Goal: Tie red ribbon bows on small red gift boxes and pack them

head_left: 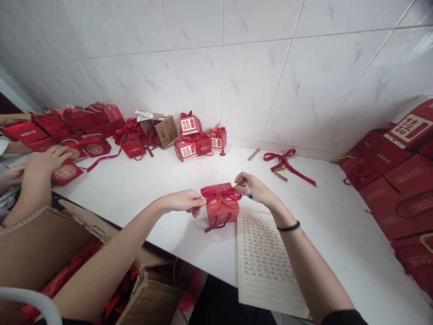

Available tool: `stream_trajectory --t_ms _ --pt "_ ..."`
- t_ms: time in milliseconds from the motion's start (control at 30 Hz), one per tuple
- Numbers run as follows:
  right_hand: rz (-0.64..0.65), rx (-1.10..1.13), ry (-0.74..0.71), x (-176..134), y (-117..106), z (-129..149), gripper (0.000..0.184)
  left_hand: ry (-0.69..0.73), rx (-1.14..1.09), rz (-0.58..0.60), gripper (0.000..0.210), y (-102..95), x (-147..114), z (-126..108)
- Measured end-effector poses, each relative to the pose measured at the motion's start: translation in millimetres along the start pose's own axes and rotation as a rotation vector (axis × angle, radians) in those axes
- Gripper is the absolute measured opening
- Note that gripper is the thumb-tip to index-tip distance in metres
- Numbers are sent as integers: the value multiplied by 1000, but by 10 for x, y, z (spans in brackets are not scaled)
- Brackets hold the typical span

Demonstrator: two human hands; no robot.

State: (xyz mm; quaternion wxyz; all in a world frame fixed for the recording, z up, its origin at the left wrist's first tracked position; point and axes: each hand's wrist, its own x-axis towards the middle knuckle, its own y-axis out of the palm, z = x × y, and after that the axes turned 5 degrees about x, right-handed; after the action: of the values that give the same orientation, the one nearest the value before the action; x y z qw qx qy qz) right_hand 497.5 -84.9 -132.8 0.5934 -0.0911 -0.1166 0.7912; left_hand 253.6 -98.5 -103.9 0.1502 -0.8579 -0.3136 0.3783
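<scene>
A small red gift box (221, 210) with a cord handle stands on the white table in front of me. Across its top runs a red ribbon (220, 194) tied in a bow. My left hand (186, 201) pinches the ribbon at the box's left side. At the right side, my right hand (252, 187) has its fingertips closed at the bow's other end and also holds a pen (248, 188), tip pointing down. Just right of the box lies a sheet of paper (264, 257) covered with handwritten rows, partly under my right forearm.
Finished-looking red boxes (188, 149) and an open carton of ribbon (165, 131) stand by the wall. Loose ribbon (287, 164) lies at right rear. Red boxes (395, 189) are piled right. A co-worker's hands (47, 160) handle boxes at left, above a large cardboard carton (37, 243).
</scene>
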Motion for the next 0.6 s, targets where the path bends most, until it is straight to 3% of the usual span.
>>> stream_trajectory --t_ms 200,400,533,600 --pt "-30 190 117 -13 25 43 21 -5 26 83 53 -36 -16 32" --pt "-33 266 161 -13 25 27 20 9 73 180 41 -73 -39 107" --pt "-100 59 163 -66 -10 99 17 -47 63 12 30 -61 -52 62" --pt "-35 -33 237 -116 -20 173 26 -107 -12 -90 30 -48 -45 18"
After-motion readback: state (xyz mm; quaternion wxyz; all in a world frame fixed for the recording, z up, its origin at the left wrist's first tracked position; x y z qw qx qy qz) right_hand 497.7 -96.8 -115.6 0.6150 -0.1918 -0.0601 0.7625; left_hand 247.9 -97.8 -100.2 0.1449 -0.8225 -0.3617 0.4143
